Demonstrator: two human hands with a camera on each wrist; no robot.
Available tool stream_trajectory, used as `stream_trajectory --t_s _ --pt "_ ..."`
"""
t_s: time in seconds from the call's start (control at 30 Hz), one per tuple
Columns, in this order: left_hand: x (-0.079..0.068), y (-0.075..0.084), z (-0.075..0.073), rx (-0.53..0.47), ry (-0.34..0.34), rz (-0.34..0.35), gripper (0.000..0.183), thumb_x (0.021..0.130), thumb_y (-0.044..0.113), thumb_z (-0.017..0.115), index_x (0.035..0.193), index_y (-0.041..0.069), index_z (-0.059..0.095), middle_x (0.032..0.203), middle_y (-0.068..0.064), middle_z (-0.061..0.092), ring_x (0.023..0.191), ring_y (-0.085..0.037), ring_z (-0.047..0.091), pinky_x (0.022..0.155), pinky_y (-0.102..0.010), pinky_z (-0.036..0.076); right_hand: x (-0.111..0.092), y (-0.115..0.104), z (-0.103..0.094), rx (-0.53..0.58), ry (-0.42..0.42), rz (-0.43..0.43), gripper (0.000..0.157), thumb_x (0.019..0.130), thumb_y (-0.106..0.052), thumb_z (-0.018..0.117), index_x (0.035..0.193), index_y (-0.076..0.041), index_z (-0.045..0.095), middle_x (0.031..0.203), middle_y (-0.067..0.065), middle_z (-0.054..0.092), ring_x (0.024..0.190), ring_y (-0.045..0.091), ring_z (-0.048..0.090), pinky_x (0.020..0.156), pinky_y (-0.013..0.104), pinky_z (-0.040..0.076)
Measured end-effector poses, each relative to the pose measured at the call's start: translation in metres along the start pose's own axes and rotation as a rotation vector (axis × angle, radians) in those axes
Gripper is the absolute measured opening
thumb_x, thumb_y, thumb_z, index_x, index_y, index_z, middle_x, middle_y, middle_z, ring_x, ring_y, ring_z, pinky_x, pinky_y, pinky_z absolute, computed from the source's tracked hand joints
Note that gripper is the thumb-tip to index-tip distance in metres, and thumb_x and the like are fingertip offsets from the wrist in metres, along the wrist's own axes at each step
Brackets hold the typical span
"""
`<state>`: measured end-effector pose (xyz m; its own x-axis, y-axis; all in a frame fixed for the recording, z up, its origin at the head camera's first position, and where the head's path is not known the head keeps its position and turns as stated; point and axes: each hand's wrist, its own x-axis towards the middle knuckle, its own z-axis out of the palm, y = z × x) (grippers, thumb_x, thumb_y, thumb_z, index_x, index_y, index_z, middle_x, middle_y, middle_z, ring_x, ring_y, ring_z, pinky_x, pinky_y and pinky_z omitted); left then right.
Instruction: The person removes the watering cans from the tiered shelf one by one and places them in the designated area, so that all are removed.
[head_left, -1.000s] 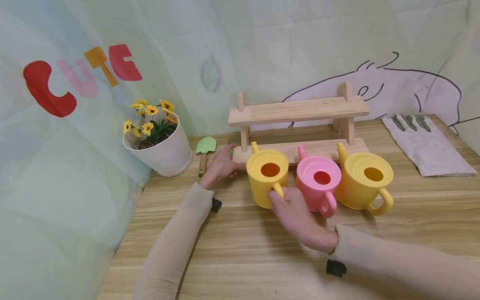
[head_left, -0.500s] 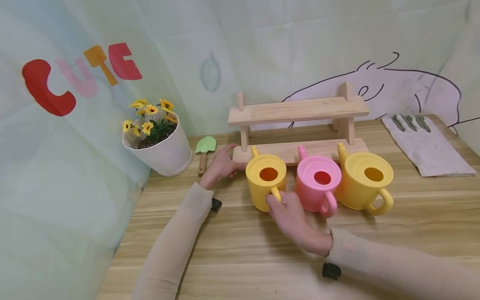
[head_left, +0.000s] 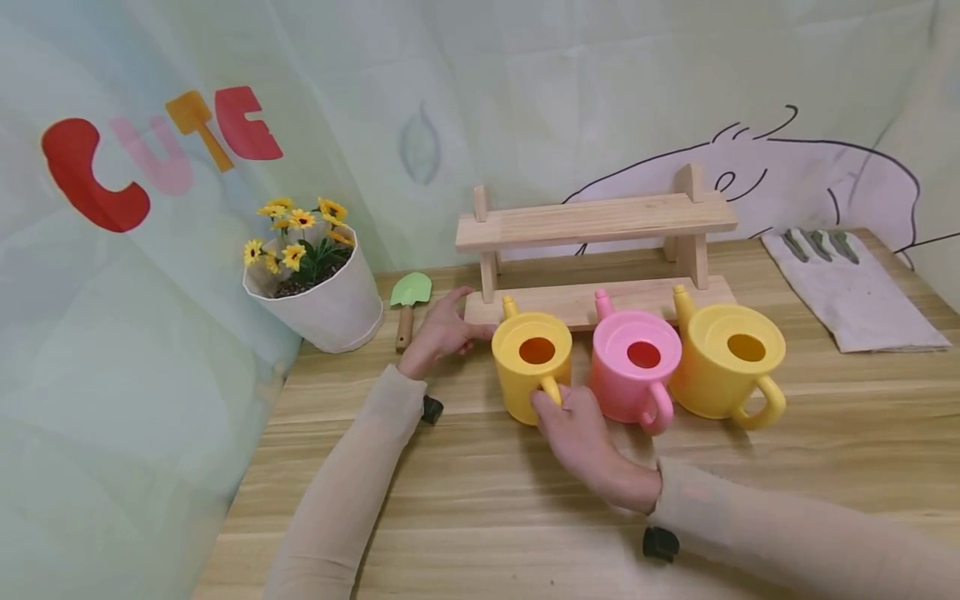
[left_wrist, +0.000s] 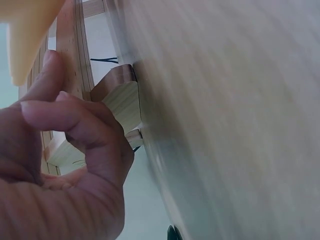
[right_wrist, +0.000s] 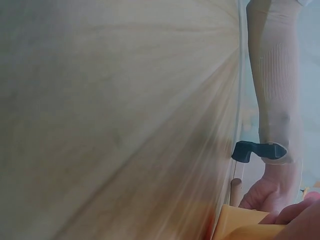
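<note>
In the head view, my right hand (head_left: 585, 442) grips the handle of the left yellow watering can (head_left: 517, 367), which is upright in front of the wooden shelf (head_left: 592, 221). Its spout points toward the shelf. My left hand (head_left: 444, 327) holds the left end of the shelf's lower board, thumb at the front edge. In the left wrist view the curled fingers (left_wrist: 100, 135) are at the wood. A pink watering can (head_left: 626, 383) and a second yellow watering can (head_left: 712, 375) stand to the right. The right wrist view shows only part of the held can (right_wrist: 240, 220).
A white pot (head_left: 333, 304) of yellow flowers stands at the left, near the wall. Beside it lies a small green trowel (head_left: 410, 292) with a wooden handle. A folded light cloth (head_left: 862, 300), apparently gloves, lies at the right on the wooden table (head_left: 465, 517).
The left yellow watering can has come slightly toward me and a little left, with my right hand on its handle. My left hand stays at the shelf's end.
</note>
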<state>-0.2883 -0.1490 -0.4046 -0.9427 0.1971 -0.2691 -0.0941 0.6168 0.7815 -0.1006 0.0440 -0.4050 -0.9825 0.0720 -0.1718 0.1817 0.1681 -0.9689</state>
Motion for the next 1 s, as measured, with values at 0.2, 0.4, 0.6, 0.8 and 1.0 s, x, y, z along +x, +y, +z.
stream_trajectory --t_s 0.2,0.4,0.6,0.8,1.0 --pt "-0.002 0.0 -0.001 -0.016 -0.005 0.012 0.101 0.09 0.026 0.094 0.17 0.014 0.033 0.071 -0.002 0.058 0.05 -0.011 0.053 0.054 -0.024 0.047 0.0 0.001 0.0 0.008 -0.004 0.008 0.044 0.103 -0.014 0.057 0.06 -0.013 0.049 0.052 -0.003 0.043 0.05 0.014 0.035 0.048 0.022 0.023" --pt "-0.002 0.001 0.0 -0.017 -0.002 -0.003 0.104 0.088 0.028 0.095 0.171 0.016 0.032 0.078 -0.003 0.059 0.052 -0.011 0.054 0.056 -0.024 0.048 0.003 0.014 0.0 0.018 -0.027 -0.056 0.044 0.104 -0.018 0.058 0.061 -0.014 0.05 0.054 -0.004 0.044 0.049 0.014 0.036 0.046 0.023 0.023" --pt "-0.001 0.002 0.001 -0.028 -0.001 -0.005 0.103 0.089 0.026 0.094 0.171 0.017 0.032 0.079 -0.004 0.059 0.053 -0.012 0.054 0.055 -0.024 0.048 0.003 0.019 -0.002 0.018 -0.043 -0.088 0.045 0.103 -0.019 0.059 0.059 -0.012 0.054 0.053 -0.004 0.047 0.048 0.013 0.038 0.045 0.024 0.024" --pt "-0.003 0.002 0.001 -0.028 -0.003 0.005 0.102 0.09 0.026 0.093 0.171 0.017 0.032 0.077 -0.003 0.06 0.052 -0.011 0.055 0.054 -0.024 0.048 -0.001 0.008 -0.005 -0.031 -0.047 -0.038 0.04 0.102 -0.013 0.064 0.064 0.0 0.063 0.057 0.001 0.056 0.056 0.013 0.046 0.052 0.021 0.03" --pt "-0.002 0.0 0.001 -0.02 0.0 0.017 0.103 0.089 0.026 0.094 0.171 0.015 0.032 0.074 -0.002 0.059 0.052 -0.011 0.054 0.055 -0.024 0.048 -0.004 0.006 -0.011 -0.151 -0.057 -0.038 0.029 0.1 -0.018 0.07 0.073 -0.007 0.071 0.067 0.002 0.07 0.062 0.012 0.053 0.055 0.022 0.036"
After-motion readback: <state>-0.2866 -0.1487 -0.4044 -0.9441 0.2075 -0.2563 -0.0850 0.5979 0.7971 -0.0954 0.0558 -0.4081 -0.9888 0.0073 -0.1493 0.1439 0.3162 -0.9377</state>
